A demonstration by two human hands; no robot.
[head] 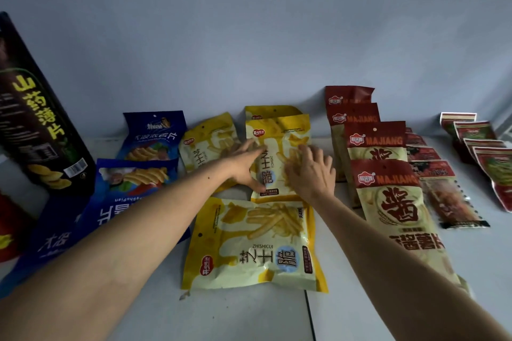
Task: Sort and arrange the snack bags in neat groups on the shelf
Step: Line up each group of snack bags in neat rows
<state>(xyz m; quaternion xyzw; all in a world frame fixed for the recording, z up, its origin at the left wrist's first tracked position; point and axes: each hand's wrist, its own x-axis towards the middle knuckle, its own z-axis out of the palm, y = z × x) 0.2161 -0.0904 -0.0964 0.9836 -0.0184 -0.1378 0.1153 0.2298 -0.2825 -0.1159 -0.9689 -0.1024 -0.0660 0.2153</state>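
Both my hands rest on a yellow cheese-stick bag (273, 144) in the middle of the white shelf (243, 313). My left hand (246, 166) grips its left edge with the thumb under its lower corner. My right hand (311, 171) lies flat on its right half with fingers spread. Another yellow bag (255, 246) lies sideways in front of it, one (205, 144) leans to the left, and one (270, 111) peeks out behind. Blue chip bags (155, 135) lie at the left. A column of red-and-cream MAJIANG bags (388, 202) runs at the right.
A tall black chip bag (36, 130) leans at the far left, with a red pack (8, 230) below it. Small red snack packs (443, 188) lie right of the MAJIANG column. Red-green packs (482, 152) overlap at the far right. The wall stands close behind.
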